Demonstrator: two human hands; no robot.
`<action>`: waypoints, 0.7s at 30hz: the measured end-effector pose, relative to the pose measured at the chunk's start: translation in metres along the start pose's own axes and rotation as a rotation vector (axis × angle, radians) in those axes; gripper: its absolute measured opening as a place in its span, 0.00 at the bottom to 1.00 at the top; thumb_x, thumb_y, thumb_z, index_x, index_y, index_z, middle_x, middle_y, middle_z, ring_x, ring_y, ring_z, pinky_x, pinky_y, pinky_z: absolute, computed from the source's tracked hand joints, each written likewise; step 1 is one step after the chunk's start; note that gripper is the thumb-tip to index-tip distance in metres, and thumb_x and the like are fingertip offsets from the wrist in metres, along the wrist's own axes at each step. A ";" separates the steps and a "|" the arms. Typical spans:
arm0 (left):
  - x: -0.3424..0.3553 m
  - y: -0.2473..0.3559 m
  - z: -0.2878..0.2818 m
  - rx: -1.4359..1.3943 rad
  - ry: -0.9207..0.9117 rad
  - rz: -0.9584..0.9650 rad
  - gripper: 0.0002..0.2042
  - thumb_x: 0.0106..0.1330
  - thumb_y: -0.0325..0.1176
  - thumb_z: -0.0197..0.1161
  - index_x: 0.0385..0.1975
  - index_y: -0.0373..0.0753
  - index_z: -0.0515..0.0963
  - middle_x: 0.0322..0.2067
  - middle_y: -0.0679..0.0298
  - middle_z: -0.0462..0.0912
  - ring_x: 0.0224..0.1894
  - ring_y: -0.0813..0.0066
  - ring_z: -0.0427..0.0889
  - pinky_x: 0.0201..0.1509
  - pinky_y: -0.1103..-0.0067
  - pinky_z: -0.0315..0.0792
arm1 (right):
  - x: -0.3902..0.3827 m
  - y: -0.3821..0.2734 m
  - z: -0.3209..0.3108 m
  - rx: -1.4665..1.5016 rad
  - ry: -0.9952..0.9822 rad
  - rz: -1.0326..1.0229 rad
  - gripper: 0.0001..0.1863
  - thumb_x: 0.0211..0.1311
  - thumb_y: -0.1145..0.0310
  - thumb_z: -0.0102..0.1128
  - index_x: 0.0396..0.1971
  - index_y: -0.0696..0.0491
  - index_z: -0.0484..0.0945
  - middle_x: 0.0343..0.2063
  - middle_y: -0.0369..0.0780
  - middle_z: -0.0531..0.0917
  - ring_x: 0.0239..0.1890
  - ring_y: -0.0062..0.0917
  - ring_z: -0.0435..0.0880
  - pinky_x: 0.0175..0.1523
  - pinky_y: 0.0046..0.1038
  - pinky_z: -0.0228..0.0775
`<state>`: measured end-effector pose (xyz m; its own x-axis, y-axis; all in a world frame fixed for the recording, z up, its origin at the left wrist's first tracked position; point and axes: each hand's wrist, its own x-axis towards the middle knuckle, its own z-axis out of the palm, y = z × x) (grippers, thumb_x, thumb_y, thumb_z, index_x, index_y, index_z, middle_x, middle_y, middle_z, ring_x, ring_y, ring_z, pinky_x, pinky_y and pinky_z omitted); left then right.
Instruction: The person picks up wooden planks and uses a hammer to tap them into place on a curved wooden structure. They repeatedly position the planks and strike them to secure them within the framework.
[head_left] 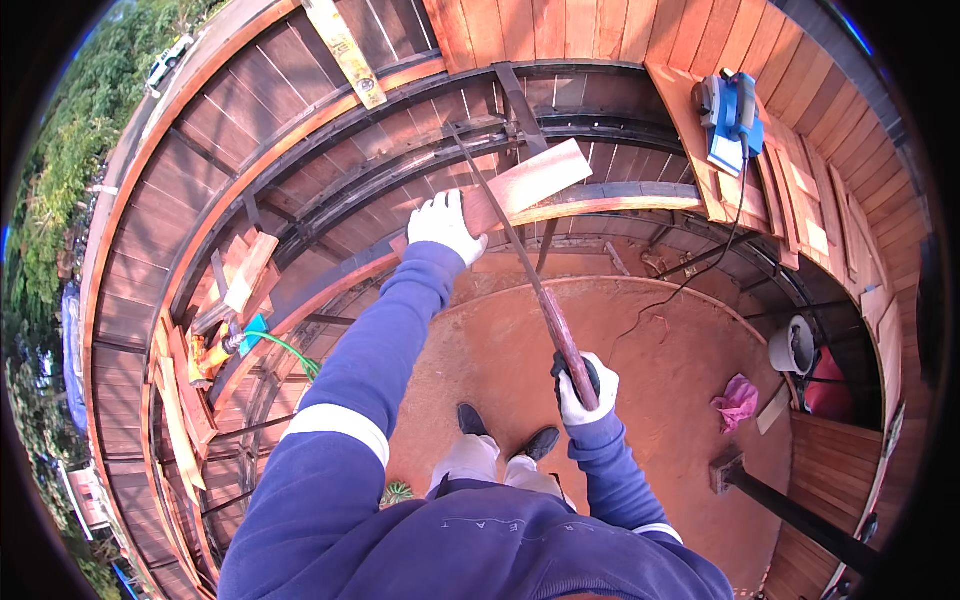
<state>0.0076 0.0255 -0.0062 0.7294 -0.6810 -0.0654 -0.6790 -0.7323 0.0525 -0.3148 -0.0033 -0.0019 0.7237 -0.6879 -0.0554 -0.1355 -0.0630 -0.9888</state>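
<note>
A short reddish-brown wooden board (540, 180) lies across the curved bench frame ahead of me, its right end sticking out beyond my grip. My left hand (445, 228), in a white glove, holds the board's left part, fingers over its top and thumb toward the near edge. Gripped in my gloved right hand (585, 390) is a long, thin tool (520, 248) with a reddish, thicker near part and a narrow dark far part. It slants up and leftward across the board; its exact kind cannot be made out.
A blue power sander (730, 112) sits on planks at upper right, its cord trailing down. A yellow level (345, 55) lies at the top. At left are an orange-yellow power tool (208, 358) and loose wood offcuts (250, 272). A bucket (792, 345) and pink cloth (736, 402) are right.
</note>
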 end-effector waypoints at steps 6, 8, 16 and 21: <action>-0.006 -0.007 0.007 0.022 -0.005 0.023 0.41 0.55 0.55 0.68 0.65 0.36 0.65 0.60 0.53 0.73 0.63 0.57 0.74 0.67 0.63 0.67 | -0.051 0.026 -0.018 -0.176 0.012 -0.118 0.12 0.54 0.76 0.62 0.39 0.58 0.83 0.22 0.42 0.82 0.23 0.32 0.84 0.33 0.30 0.76; -0.006 -0.004 0.004 0.067 -0.029 0.006 0.42 0.54 0.56 0.67 0.66 0.35 0.65 0.59 0.52 0.74 0.63 0.57 0.74 0.67 0.65 0.67 | -0.085 0.027 -0.036 -0.251 -0.024 -0.095 0.16 0.51 0.75 0.61 0.41 0.57 0.85 0.24 0.45 0.84 0.26 0.39 0.86 0.36 0.33 0.78; -0.001 -0.007 0.002 0.002 -0.019 0.011 0.38 0.54 0.54 0.68 0.61 0.35 0.68 0.57 0.53 0.76 0.61 0.56 0.76 0.65 0.64 0.70 | 0.008 -0.003 0.019 0.071 0.014 -0.001 0.07 0.62 0.76 0.62 0.39 0.60 0.80 0.21 0.34 0.80 0.22 0.15 0.77 0.29 0.22 0.71; 0.000 -0.006 0.002 0.023 0.053 0.017 0.39 0.54 0.54 0.68 0.62 0.36 0.68 0.56 0.52 0.77 0.60 0.56 0.77 0.65 0.65 0.69 | -0.073 0.023 -0.034 -0.242 -0.034 -0.163 0.16 0.53 0.78 0.60 0.43 0.59 0.83 0.25 0.44 0.85 0.25 0.32 0.85 0.35 0.31 0.77</action>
<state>0.0114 0.0294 -0.0090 0.7206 -0.6932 -0.0118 -0.6927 -0.7206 0.0298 -0.3940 0.0207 -0.0162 0.7706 -0.6305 0.0932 -0.1700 -0.3443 -0.9233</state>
